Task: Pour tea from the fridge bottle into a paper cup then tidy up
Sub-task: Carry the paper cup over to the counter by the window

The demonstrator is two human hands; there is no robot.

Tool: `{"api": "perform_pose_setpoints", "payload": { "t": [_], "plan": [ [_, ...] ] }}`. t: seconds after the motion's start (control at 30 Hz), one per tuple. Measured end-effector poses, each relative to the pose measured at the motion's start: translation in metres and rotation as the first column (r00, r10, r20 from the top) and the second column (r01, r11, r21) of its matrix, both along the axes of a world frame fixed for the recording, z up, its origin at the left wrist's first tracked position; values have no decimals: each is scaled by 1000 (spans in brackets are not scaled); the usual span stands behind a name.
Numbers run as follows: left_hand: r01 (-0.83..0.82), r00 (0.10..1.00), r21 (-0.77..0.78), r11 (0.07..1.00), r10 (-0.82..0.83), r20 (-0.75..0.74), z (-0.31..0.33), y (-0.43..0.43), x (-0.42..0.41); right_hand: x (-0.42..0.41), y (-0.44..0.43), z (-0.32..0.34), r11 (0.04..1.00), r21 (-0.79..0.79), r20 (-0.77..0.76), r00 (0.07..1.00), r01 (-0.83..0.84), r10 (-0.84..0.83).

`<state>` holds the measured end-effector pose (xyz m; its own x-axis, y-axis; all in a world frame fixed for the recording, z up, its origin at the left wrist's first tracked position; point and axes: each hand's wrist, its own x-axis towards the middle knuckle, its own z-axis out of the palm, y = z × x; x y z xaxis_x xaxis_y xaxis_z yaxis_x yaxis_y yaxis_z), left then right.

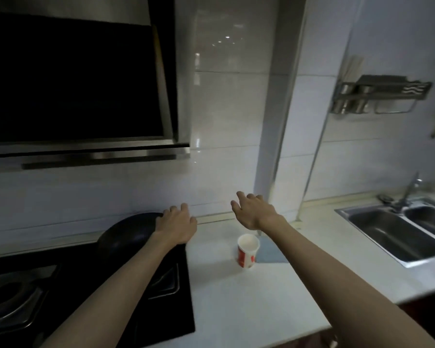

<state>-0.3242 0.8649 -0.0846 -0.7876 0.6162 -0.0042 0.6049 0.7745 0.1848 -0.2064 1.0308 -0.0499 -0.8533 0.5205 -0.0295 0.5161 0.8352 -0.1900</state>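
A white paper cup [247,250] with red print stands upright on the white counter [236,297], between my two forearms. Its inside looks white; I cannot tell whether it holds liquid. My left hand [177,226] hovers palm down over the edge of the dark pan, fingers loosely apart and holding nothing. My right hand [253,209] is stretched out above and beyond the cup, fingers spread, holding nothing. No bottle is in view.
A dark pan [126,234] sits on the black gas hob [86,297] at the left, under a range hood [73,84]. A blue-grey cloth [271,252] lies beside the cup. A steel double sink [399,234] with a tap is at the right; a wall rack [379,96] hangs above.
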Motion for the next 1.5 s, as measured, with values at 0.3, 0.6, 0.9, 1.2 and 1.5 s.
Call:
{"api": "perform_pose_setpoints", "payload": {
  "t": [0.3,0.6,0.9,1.2,1.5],
  "plan": [
    [106,994,-48,993,-103,46,-34,87,18,34,75,-37,994,-55,42,995,96,-94],
    [11,996,-62,998,-6,88,-61,158,13,17,154,-85,997,-78,121,992,30,-21],
    [-114,974,-106,988,132,185,-116,185,5,-8,198,-152,967,-234,126,983,-99,131],
    [-203,905,-114,973,230,358,-186,182,-4,-25,207,-237,917,-348,25,976,-194,215],
    [-311,808,-43,949,288,513,-238,204,-3,-36,196,-292,873,-422,-197,965,-245,175]
  ]
}}
